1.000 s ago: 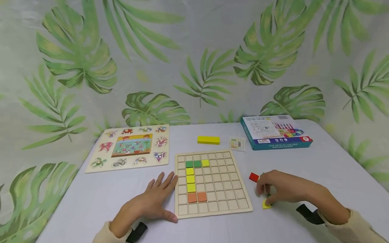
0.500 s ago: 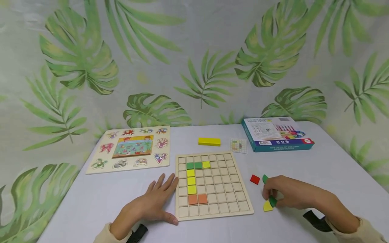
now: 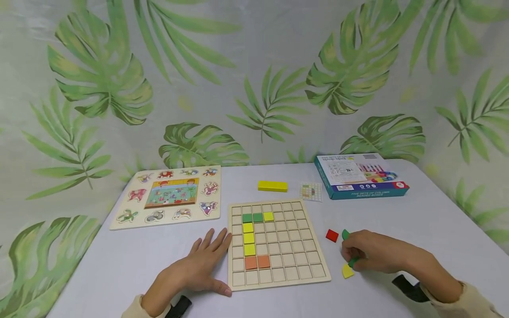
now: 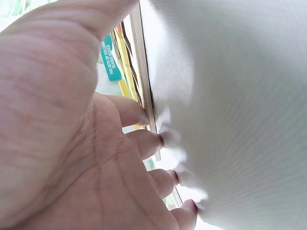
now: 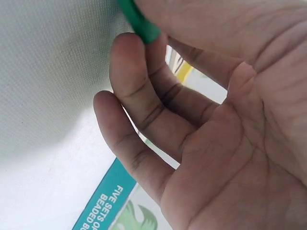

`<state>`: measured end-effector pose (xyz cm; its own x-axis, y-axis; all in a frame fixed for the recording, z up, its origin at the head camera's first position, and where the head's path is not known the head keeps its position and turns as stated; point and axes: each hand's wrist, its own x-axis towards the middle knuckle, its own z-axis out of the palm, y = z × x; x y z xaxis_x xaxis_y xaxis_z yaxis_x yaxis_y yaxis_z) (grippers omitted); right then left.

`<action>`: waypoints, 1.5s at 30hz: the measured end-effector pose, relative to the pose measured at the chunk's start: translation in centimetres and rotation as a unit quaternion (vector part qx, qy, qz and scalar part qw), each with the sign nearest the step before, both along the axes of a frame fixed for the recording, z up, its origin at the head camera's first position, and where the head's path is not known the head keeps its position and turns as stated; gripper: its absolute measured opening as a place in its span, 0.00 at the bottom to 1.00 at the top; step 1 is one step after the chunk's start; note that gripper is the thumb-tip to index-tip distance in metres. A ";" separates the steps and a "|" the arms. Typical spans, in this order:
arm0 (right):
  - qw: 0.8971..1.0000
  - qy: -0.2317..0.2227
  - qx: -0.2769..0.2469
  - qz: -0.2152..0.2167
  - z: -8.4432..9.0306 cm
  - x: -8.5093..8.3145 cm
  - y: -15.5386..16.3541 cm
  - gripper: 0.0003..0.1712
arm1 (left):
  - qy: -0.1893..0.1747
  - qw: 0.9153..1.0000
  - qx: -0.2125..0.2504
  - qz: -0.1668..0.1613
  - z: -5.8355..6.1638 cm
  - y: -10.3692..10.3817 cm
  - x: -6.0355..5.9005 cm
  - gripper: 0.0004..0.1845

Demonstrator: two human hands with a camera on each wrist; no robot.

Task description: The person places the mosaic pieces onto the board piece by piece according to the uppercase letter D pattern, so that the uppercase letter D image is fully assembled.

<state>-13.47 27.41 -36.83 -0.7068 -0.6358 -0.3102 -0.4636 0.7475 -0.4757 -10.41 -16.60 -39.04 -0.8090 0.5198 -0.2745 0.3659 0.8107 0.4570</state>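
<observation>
Fingers (image 5: 139, 96) of the right hand (image 3: 374, 252) curl round a green tile (image 5: 139, 21); the thumb and first fingers pinch it so that it stands on its edge, a bit above the white table cover (image 3: 417, 221), just to the right of the wooden grid board (image 3: 278, 242); my guess is that it is held thin-side up so it is easy to lift and turn; only the two green ends peek out past the knuckles in the head view, one near the red tile (image 3: 332, 235) and one near the yellow tile (image 3: 347, 270); these two loose tiles lie flat on the cover, close to the hand, most likely kept there so they are quick to reach.

On the board, two green squares, four yellow ones and two orange ones sit in their slots, making a bent line; the rest of the slots are bare wood.

At the board's left edge, the left hand (image 3: 199, 267) lies flat, fingers straight and a little spread, tips touching the rim; it seems to keep the board from sliding; it holds nothing.

Both forearms come in low from the near side, wrists close to the cover.

Farther back lie a yellow block (image 3: 272, 186), a small pattern card (image 3: 311, 191), a blue box (image 3: 359, 176) and an animal peg puzzle (image 3: 167, 196).
</observation>
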 end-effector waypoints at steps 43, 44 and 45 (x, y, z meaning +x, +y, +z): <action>1.000 0.009 -0.014 0.016 1.5 -1.9 -4.0 0.11 | 0.000 1.000 -0.001 0.001 0.0 0.0 0.0 0.68; 1.000 0.007 -0.012 0.014 1.4 -1.9 -3.8 0.12 | -0.001 1.000 -0.001 0.002 0.0 0.0 0.0 0.68; 1.000 0.006 -0.008 0.010 1.3 -1.9 -3.7 0.12 | -0.002 1.000 -0.001 0.003 0.1 0.0 0.0 0.68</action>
<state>-15.40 23.69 -35.55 -0.6969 -0.6554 -0.2912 -0.4849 0.7297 -0.4821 -10.44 -16.59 -38.97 -0.8109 0.5141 -0.2798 0.3589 0.8143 0.4562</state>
